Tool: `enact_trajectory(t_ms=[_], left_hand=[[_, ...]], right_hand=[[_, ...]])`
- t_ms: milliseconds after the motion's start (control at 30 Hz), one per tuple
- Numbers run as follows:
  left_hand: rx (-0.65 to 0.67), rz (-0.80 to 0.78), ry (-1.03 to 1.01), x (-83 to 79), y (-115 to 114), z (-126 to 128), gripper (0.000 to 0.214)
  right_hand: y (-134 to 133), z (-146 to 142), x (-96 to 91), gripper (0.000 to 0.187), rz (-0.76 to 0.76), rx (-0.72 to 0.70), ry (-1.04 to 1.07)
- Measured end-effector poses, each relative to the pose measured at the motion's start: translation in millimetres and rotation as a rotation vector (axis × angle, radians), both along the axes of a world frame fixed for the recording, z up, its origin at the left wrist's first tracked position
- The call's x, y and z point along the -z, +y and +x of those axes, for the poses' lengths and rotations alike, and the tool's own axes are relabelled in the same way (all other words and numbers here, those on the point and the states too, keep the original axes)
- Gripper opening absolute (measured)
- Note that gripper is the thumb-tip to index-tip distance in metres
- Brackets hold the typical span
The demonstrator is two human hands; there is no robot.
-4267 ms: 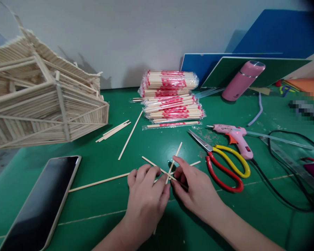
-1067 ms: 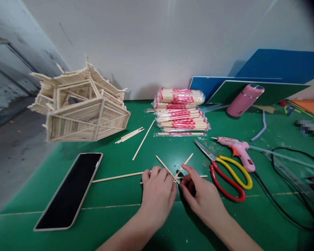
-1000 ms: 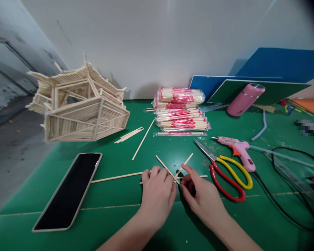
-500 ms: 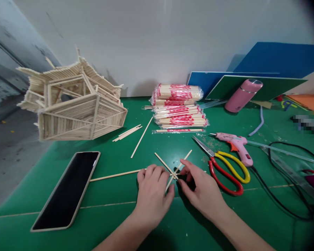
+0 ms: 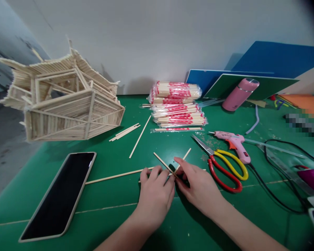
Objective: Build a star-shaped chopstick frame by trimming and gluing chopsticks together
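My left hand (image 5: 154, 193) and my right hand (image 5: 197, 184) meet low in the middle of the green table (image 5: 151, 146). Both pinch thin wooden sticks (image 5: 162, 164) that cross between their fingertips. One stick points up left and another (image 5: 186, 154) points up right. A long stick (image 5: 112, 176) lies flat to the left of my left hand. Red and yellow scissors (image 5: 225, 167) lie just right of my right hand.
A stick-built model house (image 5: 62, 101) stands at the back left. A phone (image 5: 59, 193) lies face up at the front left. Wrapped chopstick packs (image 5: 176, 104) are stacked at the back centre. A pink glue gun (image 5: 232, 141), a black cable (image 5: 279, 174), a pink bottle (image 5: 239, 90) and boards sit right.
The view has swung over the last seconds, bringing the whole model house into sight. My hands stay together on the crossed sticks, with small shifts of the fingers.
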State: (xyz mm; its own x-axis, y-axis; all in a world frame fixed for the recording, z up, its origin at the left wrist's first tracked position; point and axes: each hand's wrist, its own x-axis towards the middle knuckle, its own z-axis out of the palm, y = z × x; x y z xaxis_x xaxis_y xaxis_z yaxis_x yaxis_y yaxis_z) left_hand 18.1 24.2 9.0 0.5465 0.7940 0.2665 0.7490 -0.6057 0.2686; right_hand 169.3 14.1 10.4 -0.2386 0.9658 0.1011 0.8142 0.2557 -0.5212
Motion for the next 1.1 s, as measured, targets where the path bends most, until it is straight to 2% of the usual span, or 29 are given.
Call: enact_trajectory(t_ms=[433,633,900,1100], left_hand=[[0.008,0.194,0.047,4.9,-0.6,1.8,0.015],[0.004,0.186,0.041,3.1,-1.0,2.8,0.016],[-0.032,0.089,-0.053,2.0,-2.3,2.2,0.018],[-0.016,0.111,-0.035,2.9,-1.8,1.2,0.014]], right_hand=[[6.4,2.7,-4.3,0.048,-0.122,-0.025,0.073],[6.1,2.9,-3.0,0.047,-0.104,-0.031,0.075],[-2.1,6.0,0.7,0.046,-0.026,-0.024,0.08],[-1.5,4.1,4.2,0.046,0.003,0.001,0.07]])
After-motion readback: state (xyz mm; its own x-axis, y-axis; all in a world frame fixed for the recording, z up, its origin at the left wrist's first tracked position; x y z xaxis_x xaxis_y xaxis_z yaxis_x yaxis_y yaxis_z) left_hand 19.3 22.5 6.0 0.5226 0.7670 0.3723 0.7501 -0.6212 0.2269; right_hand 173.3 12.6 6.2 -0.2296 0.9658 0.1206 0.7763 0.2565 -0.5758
